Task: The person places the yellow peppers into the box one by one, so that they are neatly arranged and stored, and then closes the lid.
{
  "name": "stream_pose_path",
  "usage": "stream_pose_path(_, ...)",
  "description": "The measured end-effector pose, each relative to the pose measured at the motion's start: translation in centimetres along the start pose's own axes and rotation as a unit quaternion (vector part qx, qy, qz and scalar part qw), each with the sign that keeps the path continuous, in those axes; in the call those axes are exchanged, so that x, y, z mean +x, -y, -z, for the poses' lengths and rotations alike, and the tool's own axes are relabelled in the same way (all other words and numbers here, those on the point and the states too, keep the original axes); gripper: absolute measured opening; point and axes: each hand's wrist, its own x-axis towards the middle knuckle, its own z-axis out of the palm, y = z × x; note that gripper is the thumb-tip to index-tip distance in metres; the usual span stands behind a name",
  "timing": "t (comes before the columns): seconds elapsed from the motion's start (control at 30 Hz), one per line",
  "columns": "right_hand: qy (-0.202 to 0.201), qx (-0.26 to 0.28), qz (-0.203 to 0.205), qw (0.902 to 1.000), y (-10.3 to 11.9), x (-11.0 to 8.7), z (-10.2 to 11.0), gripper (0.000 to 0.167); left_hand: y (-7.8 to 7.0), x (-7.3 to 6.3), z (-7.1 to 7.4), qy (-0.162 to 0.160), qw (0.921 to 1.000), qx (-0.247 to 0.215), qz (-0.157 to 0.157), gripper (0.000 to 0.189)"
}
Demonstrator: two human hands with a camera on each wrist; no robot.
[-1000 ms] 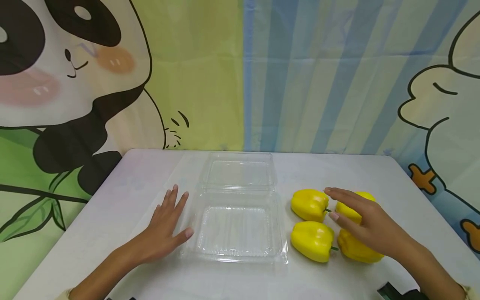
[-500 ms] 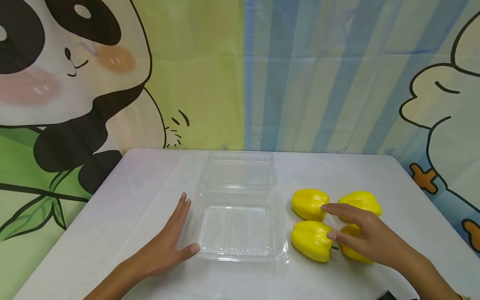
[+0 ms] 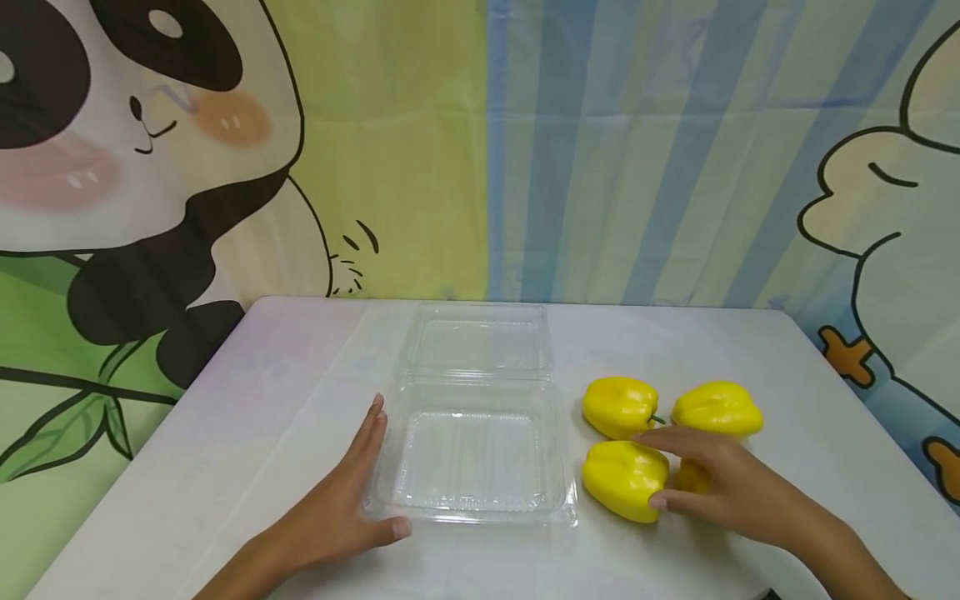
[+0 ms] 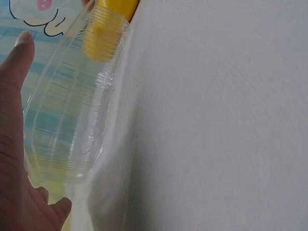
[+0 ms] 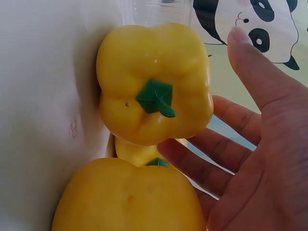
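Yellow, glossy, lobed bell pepper (image 3: 625, 482) with a green stem (image 5: 155, 96): lies on the white table (image 3: 300, 375), right of centre, just beside the right side of the container described below. The stem end faces the camera in the right wrist view.

Right hand (image 3: 723, 479): set wide about this pepper, thumb on the near side, fingers extending along the far side. In the right wrist view a gap separates the thumb from the pepper; finger contact cannot be confirmed.

Three similar yellow peppers lie close by. The rear-left pepper (image 3: 619, 407) is positioned beyond the first, toward the table's far edge. The rear-right pepper (image 3: 717, 408) lies nearer the table's right edge. The front-right pepper (image 3: 692, 477) is mostly hidden by the right hand in the head view.

Transparent rectangular plastic container (image 3: 472, 504): lies open in the middle of the table. Its lid (image 3: 480, 340), joined along the rear side, is folded back flat toward the table's far edge.

Left hand (image 3: 341, 504): wide, thumb spread from the extended fingers, located along the container's left side. Contact with the container cannot be determined.

Printed backdrop (image 3: 420, 150): hangs beyond the table's far edge.
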Motion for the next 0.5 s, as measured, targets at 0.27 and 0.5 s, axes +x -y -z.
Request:
stream_pose_path(0.27,0.019,0.014,-0.009,0.9997,0.1,-0.1,-0.2,0.062,-0.1,0.1,-1.0,-0.022,0.9993,-0.030,-0.006,0.123)
stream_pose_path(0.5,-0.004,-0.009,0.011,0.9999,0.2,-0.1,-0.7,0.061,0.2,0.3,-2.2,-0.064,0.9933,-0.088,-0.038,0.116)
